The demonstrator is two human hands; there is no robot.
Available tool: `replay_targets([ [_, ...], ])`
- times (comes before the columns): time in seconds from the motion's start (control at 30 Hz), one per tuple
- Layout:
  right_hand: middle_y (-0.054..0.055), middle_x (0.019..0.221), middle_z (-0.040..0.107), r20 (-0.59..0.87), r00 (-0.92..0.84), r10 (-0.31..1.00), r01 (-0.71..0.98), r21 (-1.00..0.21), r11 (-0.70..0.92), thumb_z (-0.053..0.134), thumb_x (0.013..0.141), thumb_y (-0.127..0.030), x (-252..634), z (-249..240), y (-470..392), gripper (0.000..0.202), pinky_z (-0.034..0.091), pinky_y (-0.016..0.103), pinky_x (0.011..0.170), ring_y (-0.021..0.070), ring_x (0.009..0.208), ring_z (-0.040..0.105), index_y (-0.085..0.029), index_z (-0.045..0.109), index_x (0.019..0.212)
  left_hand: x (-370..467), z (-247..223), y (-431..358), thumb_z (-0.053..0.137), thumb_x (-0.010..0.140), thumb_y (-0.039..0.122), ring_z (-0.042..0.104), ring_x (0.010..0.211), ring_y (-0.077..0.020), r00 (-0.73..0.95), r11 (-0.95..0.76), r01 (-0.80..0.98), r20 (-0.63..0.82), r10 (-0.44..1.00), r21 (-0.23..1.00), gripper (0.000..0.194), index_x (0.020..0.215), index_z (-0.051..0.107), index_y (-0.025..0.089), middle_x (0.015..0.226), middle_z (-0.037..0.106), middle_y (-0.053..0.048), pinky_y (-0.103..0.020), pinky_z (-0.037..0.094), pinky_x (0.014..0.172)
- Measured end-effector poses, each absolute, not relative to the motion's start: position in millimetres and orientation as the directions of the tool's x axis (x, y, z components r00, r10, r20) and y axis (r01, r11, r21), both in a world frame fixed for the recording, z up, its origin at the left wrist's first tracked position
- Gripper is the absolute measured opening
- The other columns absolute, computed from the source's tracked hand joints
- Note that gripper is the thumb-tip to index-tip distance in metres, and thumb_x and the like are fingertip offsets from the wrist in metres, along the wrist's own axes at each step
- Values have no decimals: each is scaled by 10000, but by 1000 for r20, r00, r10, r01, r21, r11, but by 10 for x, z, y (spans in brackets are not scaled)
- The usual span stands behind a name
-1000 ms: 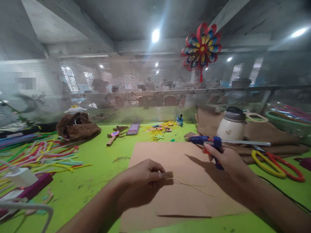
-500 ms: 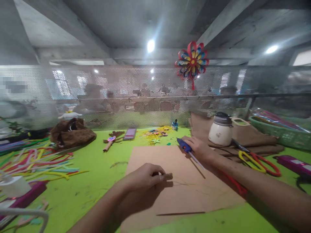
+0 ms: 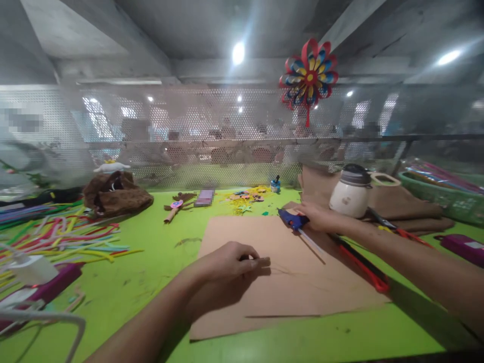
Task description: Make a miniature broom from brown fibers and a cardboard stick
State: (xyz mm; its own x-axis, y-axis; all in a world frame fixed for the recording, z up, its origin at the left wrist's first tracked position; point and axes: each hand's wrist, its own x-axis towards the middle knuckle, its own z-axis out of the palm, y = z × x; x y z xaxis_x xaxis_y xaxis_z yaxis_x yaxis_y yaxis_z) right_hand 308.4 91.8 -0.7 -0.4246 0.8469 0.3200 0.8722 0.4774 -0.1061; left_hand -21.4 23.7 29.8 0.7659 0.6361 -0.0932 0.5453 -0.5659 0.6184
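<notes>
Over the middle of a flat brown sheet (image 3: pixel 227 229), my left hand (image 3: pixel 232 259) pinches a small brown piece (image 3: pixel 264 261) between thumb and fingertips. My right hand (image 3: pixel 312 216) is at the sheet's far right corner, closed on a blue glue gun (image 3: pixel 293 220) whose pale glue stick (image 3: pixel 310 241) points back toward me. Some of its fingers are hidden behind the gun. Thin yellowish strands lie on the sheet right of the small piece. A red-handled tool (image 3: pixel 365 269) rests on the right part of the sheet, below my right forearm.
A white jug (image 3: pixel 350 194) and scissors (image 3: pixel 389 224) are by folded brown material (image 3: pixel 408 199) at right. Colourful strips (image 3: pixel 75 232) and a brown cloth bag (image 3: pixel 117 196) lie left. Behind the green table (image 3: pixel 143 282) stands a perforated screen (image 3: pixel 212 121).
The view has tilted down and shifted slightly. My right hand has changed its hold on the glue gun, which now shows more of its body. My left hand still pinches the brown piece.
</notes>
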Motion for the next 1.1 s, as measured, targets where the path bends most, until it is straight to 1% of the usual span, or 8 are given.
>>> replay_targets([
  [0.1, 128, 1126, 576, 262, -429, 865, 887, -57, 457, 693, 654, -148, 3161, 139, 881, 602, 394, 369, 881, 291, 1054, 520, -209, 563, 1239, -194, 319, 221, 439, 870, 398, 597, 785, -174, 765, -583, 555, -88, 639, 593, 339, 955, 666, 162, 946, 694, -76, -268, 432, 706],
  [0.23, 139, 1087, 601, 287, -365, 886, 925, 3, 381, 730, 670, -239, 3041, 324, 677, 473, 384, 418, 884, 312, 1032, 514, -189, 641, 1132, -195, 345, 225, 429, 875, 408, 598, 761, -169, 760, -575, 570, -111, 640, 587, 345, 975, 660, 173, 898, 695, -61, -263, 433, 684],
  [0.37, 124, 1003, 655, 417, -353, 837, 832, -269, 485, 594, 806, -245, 2565, 420, 254, 224, 449, 355, 800, 234, 899, 577, -142, 671, 989, -212, 358, 226, 432, 877, 399, 601, 743, -165, 757, -574, 581, -124, 641, 577, 335, 1010, 654, 187, 871, 697, -52, -260, 432, 666],
  [0.43, 85, 930, 685, 318, -406, 857, 719, -467, 514, 539, 842, -263, 2306, 427, 61, 208, 475, 313, 728, 188, 779, 602, -153, 671, 958, -221, 367, 222, 434, 877, 395, 601, 788, -173, 755, -588, 584, -108, 647, 560, 332, 1035, 652, 200, 924, 696, -55, -265, 432, 688],
  [0.5, 67, 940, 700, 226, -438, 870, 645, -595, 480, 498, 849, -224, 2123, 408, -59, 217, 476, 294, 734, 178, 807, 616, -158, 674, 957, -230, 384, 217, 429, 882, 382, 600, 837, -178, 759, -603, 581, -95, 644, 547, 327, 1056, 647, 211, 983, 692, -54, -269, 431, 716],
  [0.67, 46, 900, 704, 81, -486, 870, 581, -714, 391, 470, 847, -181, 2058, 280, -151, 242, 465, 260, 692, 174, 813, 618, -160, 675, 976, -265, 488, 178, 446, 878, 375, 592, 804, -168, 762, -634, 601, -109, 639, 486, 311, 1041, 657, 216, 971, 693, -45, -256, 425, 690],
  [0.87, 60, 865, 659, 166, -507, 846, 656, -562, 504, 497, 865, -214, 2109, 205, -353, 183, 427, 277, 696, 179, 792, 573, -168, 669, 907, -270, 690, 78, 471, 872, 326, 583, 770, -148, 787, -685, 610, -206, 581, 398, 273, 1000, 677, 200, 920, 694, -29, -230, 415, 672],
  [1.1, 48, 740, 539, 373, -730, 573, 529, -223, 819, 522, 869, -186, 1978, 166, -621, 185, 309, 283, 591, 169, 717, 448, -168, 566, 690, -261, 650, -50, 530, 837, 266, 580, 760, -156, 802, -705, 592, -202, 562, 392, 208, 958, 692, 222, 890, 681, -26, -241, 417, 686],
])
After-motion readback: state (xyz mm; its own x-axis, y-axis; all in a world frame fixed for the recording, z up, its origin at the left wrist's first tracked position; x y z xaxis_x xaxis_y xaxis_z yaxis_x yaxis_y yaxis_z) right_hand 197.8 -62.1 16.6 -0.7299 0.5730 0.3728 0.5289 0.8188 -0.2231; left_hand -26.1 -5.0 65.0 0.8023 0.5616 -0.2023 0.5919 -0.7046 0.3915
